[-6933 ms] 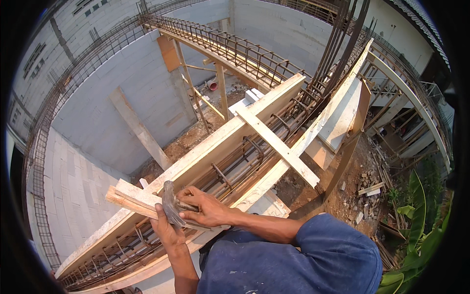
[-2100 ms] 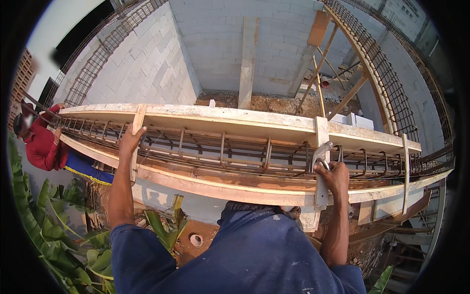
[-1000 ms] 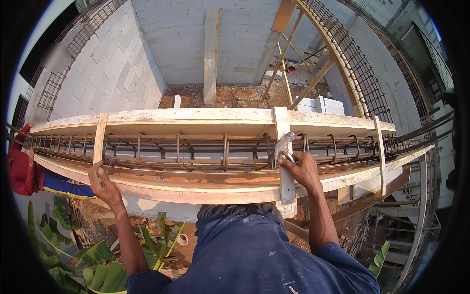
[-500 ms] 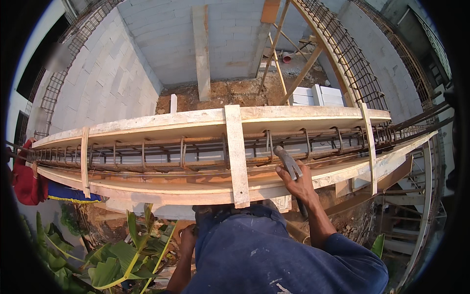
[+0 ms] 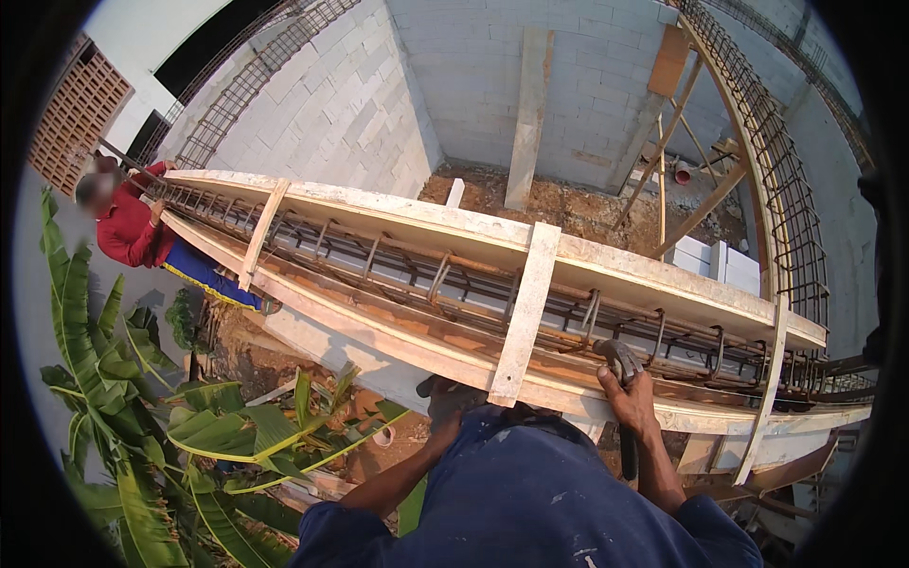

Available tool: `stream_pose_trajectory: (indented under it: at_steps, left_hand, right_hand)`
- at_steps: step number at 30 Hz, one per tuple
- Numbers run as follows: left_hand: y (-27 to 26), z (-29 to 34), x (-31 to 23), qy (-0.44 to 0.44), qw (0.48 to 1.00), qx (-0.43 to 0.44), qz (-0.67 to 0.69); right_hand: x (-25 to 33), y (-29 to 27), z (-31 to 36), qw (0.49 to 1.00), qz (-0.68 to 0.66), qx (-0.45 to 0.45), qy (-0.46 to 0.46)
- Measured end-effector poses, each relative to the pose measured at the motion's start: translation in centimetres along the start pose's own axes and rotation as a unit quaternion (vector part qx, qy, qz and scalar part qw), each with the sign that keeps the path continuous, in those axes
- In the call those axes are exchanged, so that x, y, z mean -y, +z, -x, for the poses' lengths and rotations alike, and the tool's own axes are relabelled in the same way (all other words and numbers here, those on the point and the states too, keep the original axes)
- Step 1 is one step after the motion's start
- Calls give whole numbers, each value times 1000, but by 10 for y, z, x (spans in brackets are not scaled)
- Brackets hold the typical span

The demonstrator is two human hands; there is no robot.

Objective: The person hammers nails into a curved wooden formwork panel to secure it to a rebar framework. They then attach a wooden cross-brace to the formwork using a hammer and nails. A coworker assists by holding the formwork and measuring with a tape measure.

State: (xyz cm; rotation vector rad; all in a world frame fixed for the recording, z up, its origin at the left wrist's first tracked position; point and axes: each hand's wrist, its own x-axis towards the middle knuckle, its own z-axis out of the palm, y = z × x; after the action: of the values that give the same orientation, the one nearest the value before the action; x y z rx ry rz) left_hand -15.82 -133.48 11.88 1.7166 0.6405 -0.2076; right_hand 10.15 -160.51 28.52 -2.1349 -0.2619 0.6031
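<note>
My right hand (image 5: 632,398) is closed round a claw hammer (image 5: 620,361), its metal head up by the thumb and its dark handle hanging down below the fist. The hand rests over the near board (image 5: 417,343) of a long timber form, close to the rebar cage (image 5: 445,295) inside it. A wooden cross strip (image 5: 525,317) spans the form to the left of the hammer. Low in front of my waist, my left hand (image 5: 445,433) is beside a dark grey thing (image 5: 456,399) of unclear kind; its fingers are mostly hidden.
A co-worker in a red shirt (image 5: 128,230) is at the form's far left end, hands near the boards. Banana leaves (image 5: 218,431) rise at lower left. Beyond the form are grey block walls (image 5: 312,114), a slanting timber prop (image 5: 699,210) and white blocks (image 5: 734,267).
The view has swung left, so the form now slopes down to the right and the co-worker shows more fully. My left hand has come up beside the dark grey thing. The hammer head has turned.
</note>
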Motion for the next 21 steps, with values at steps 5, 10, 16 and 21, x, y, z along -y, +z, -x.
stream_pose_trajectory:
  at_steps: [5, 10, 16, 21]
  left_hand:
    - [31, 1, 3, 37, 981, -123, -144]
    - [44, 11, 5, 28, 967, -206, -148]
    - [54, 3, 19, 3, 955, -249, -163]
    - [52, -20, 51, 73, 927, -285, -230]
  right_hand:
    - [-10, 6, -4, 997, -74, 9, -33]
    - [-11, 5, -14, 997, -18, 0, -80]
    - [-12, -2, -19, 987, 76, 82, 115]
    - [-10, 10, -8, 999, 40, -7, 21]
